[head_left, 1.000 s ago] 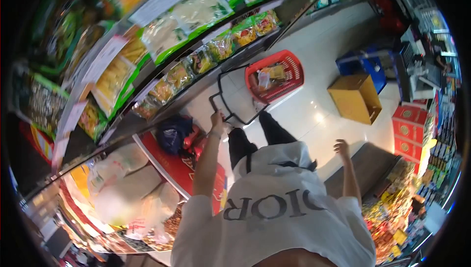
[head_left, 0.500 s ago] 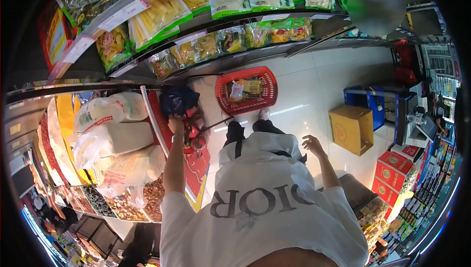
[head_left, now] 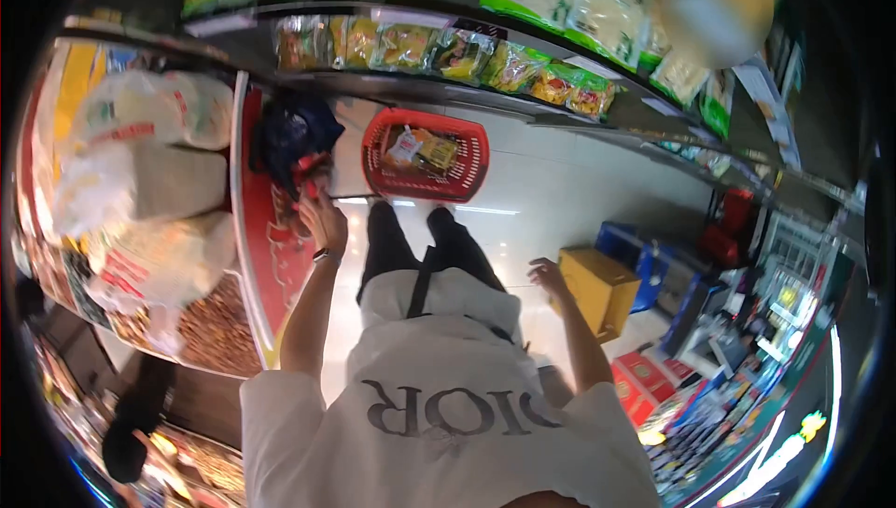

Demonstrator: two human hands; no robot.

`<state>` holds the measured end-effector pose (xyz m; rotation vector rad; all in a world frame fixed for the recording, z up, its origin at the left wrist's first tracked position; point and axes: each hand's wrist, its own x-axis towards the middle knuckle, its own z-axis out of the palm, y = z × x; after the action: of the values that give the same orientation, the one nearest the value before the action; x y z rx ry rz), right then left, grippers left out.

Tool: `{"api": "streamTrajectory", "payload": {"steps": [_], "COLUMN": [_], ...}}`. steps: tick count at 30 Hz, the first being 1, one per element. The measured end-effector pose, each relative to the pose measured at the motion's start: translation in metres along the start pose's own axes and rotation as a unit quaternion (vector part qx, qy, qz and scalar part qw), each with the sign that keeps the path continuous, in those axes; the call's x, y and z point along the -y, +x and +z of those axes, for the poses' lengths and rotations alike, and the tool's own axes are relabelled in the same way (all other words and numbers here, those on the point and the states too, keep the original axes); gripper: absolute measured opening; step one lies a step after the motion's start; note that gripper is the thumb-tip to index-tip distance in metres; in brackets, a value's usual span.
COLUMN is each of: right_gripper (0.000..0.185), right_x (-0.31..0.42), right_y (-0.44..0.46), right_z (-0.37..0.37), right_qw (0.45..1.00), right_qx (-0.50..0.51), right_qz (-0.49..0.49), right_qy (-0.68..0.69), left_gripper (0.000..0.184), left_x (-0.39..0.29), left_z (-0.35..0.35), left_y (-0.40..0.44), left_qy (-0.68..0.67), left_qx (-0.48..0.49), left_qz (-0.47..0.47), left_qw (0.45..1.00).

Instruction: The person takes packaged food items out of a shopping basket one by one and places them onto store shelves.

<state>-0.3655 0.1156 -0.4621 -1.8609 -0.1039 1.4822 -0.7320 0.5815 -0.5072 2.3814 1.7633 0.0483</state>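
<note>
My left hand (head_left: 324,226) is at the left, with fingers stretched out beside a red item (head_left: 311,170) and just below a dark blue bag (head_left: 299,130). Whether its fingertips touch the red item is unclear. My right hand (head_left: 547,276) hangs in the air with its fingers loosely apart and nothing in them. A red shopping basket (head_left: 474,148) stands on the floor in front of my feet, holding packaged goods (head_left: 425,150). A dark, thin bar runs from near my left hand toward the basket's lower edge.
Shelves of packaged food (head_left: 406,46) span the top. White plastic bags (head_left: 159,181) lie over bulk goods at the left, beside a red panel (head_left: 271,265). A yellow box (head_left: 597,291), a blue crate (head_left: 644,270) and red cartons (head_left: 642,385) stand at the right.
My left hand has left the black bar it was at and is now by the bag and red item, its fingers more stretched. The view has turned, shifting basket and box left.
</note>
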Motion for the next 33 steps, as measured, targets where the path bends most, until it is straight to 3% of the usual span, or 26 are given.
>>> {"api": "streamTrajectory", "payload": {"steps": [2,3,4,6,7,10,12,13,14,16,17,18,20,23,24,26,27,28,30,31,32,33], "right_gripper": [0.024,0.024,0.024,0.026,0.025,0.022,0.023,0.023,0.022,0.021,0.021,0.021,0.021,0.021,0.02,0.024,0.03,0.04,0.054,0.055,0.056,0.054], "right_x": [0.012,0.02,0.027,0.04,0.043,0.043,0.012,-0.001,-0.015,-0.035,-0.038,-0.043,-0.058,-0.076,-0.093,-0.099,-0.1,-0.116,-0.132,-0.098,-0.104,-0.097], "right_y": [0.038,0.057,0.076,0.116,0.136,0.213,0.259,0.284,0.305,0.335,0.35,0.367,0.399,0.453,0.483,0.53,0.55,0.57,0.619,0.616,0.642,0.648], "right_z": [-0.007,-0.008,-0.007,0.005,0.014,0.05,0.056,0.061,0.067,0.082,0.094,0.101,0.111,0.124,0.12,0.113,0.116,0.11,0.099,0.11,0.108,0.114], "right_qw": [0.994,0.996,0.996,0.995,0.995,0.992,0.986,0.98,0.973,0.98,0.985,0.984,0.99,0.995,0.992,0.969,0.923,0.908,0.813,0.846,0.835,0.835], "right_qx": [0.029,0.059,0.088,0.089,0.069,0.005,0.036,0.039,0.041,0.034,0.02,0.02,0.032,-0.013,-0.018,0.002,-0.025,-0.11,-0.175,-0.11,-0.093,-0.086], "right_qz": [0.014,0.006,0.002,-0.008,0.017,0.098,0.122,0.134,0.149,0.1,0.113,0.12,0.103,0.1,0.122,0.135,0.073,-0.054,-0.212,-0.226,-0.23,-0.307], "right_qy": [-0.104,-0.063,-0.019,-0.05,-0.069,-0.081,-0.108,-0.14,-0.169,-0.167,-0.126,-0.131,-0.095,0.011,0.001,-0.206,-0.377,-0.4,-0.513,-0.471,-0.491,-0.448], "left_gripper": [0.047,0.048,0.048,0.063,0.063,0.099,0.101,0.1,0.1,0.095,0.091,0.087,0.079,0.067,0.067,0.087,0.077,0.055,0.055,0.054,0.051,0.05], "left_x": [-0.02,-0.036,-0.049,-0.035,-0.049,-0.093,-0.116,-0.135,-0.144,-0.153,-0.157,-0.164,-0.18,-0.168,-0.166,-0.163,-0.16,-0.162,-0.162,-0.161,-0.16,-0.161], "left_z": [0.046,0.05,0.055,0.158,0.16,0.13,0.124,0.124,0.144,0.186,0.185,0.18,0.201,0.238,0.248,0.263,0.264,0.267,0.273,0.273,0.273,0.274], "left_y": [-0.055,-0.074,-0.092,-0.151,-0.162,-0.182,-0.186,-0.189,-0.198,-0.218,-0.224,-0.233,-0.266,-0.285,-0.293,-0.303,-0.303,-0.311,-0.319,-0.318,-0.318,-0.318], "left_qy": [-0.061,-0.096,-0.134,-0.285,-0.297,-0.137,-0.108,-0.019,-0.016,-0.037,-0.106,-0.172,-0.299,-0.389,-0.396,-0.418,-0.446,-0.442,-0.462,-0.456,-0.467,-0.473], "left_qx": [0.093,0.232,0.366,0.485,0.476,0.533,0.542,0.515,0.522,0.651,0.505,0.326,0.337,0.283,0.294,0.244,0.269,0.238,0.248,0.252,0.245,0.231], "left_qz": [-0.04,-0.059,-0.075,-0.068,-0.085,-0.127,-0.175,-0.133,-0.138,0.182,0.352,0.498,0.491,0.448,0.445,0.448,0.432,0.414,0.393,0.396,0.382,0.375], "left_qw": [0.993,0.966,0.918,0.824,0.823,0.825,0.815,0.847,0.841,0.736,0.781,0.785,0.746,0.753,0.748,0.752,0.736,0.76,0.755,0.756,0.759,0.763]}}
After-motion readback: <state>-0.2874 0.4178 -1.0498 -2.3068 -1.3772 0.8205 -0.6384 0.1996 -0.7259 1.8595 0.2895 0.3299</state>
